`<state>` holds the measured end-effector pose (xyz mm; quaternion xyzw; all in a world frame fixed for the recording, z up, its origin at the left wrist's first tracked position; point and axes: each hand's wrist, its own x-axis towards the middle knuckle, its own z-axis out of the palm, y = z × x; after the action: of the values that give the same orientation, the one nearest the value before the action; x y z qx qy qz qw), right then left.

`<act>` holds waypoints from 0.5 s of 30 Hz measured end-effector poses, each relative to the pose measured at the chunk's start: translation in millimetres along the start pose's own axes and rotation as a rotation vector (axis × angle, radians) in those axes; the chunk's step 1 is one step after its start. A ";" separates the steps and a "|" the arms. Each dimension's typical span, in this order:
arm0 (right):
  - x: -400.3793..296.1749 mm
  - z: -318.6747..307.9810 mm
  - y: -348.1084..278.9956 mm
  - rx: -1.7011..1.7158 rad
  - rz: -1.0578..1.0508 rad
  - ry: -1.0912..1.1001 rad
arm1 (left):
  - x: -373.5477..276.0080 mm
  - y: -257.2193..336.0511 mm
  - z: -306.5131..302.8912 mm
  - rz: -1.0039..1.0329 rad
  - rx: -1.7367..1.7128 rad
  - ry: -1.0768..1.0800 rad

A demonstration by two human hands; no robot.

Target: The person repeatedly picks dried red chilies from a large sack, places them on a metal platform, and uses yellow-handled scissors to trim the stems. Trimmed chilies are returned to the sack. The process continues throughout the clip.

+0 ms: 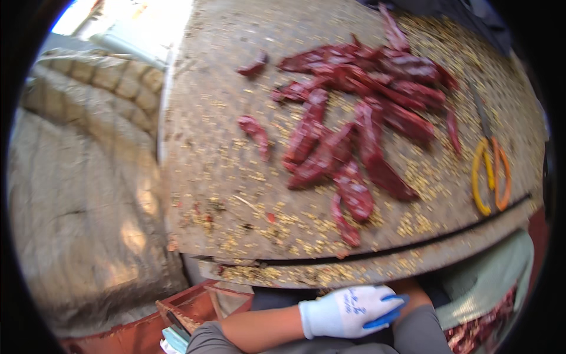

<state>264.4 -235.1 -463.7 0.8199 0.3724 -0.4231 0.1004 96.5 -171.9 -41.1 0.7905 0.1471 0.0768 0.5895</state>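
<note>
My left hand (pixel 353 312), in a white knit glove with blue on the fingers and writing on its back, lies low before my body, below the table's near edge. Its fingers point right, beside my bare right forearm (pixel 411 303); whether they hold anything is hidden. My right hand is out of view, the forearm passing under the table edge. Above lies a loose pile of dried red chili peppers (pixel 318 146) on the worn table (pixel 212 75). Scissors (pixel 488 172) with one yellow and one orange handle lie right of the pile, blades pointing away.
Pale chili seeds (pixel 415 221) are scattered over the tabletop and its near ledge (pixel 353 274). A large woven sack (pixel 88 199) stands left of the table. A reddish metal frame (pixel 185 305) is at lower left. A pale green sack (pixel 491 274) with red peppers (pixel 482 325) sits lower right.
</note>
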 end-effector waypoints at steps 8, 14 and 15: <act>-123.3 -54.5 20.6 0.330 -0.063 0.075 | 3.4 17.2 -28.2 0.036 -0.122 0.090; -254.7 -130.4 -2.4 1.621 0.169 -0.214 | -29.7 37.8 -39.2 -0.101 -0.810 0.263; -274.6 -141.1 -3.5 1.651 0.072 -0.230 | -36.1 33.6 -37.0 -0.062 -0.808 0.323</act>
<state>249.2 -309.3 -164.4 0.5930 -0.0964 -0.6376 -0.4822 56.2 -158.7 3.7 0.4693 0.2191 0.2331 0.8231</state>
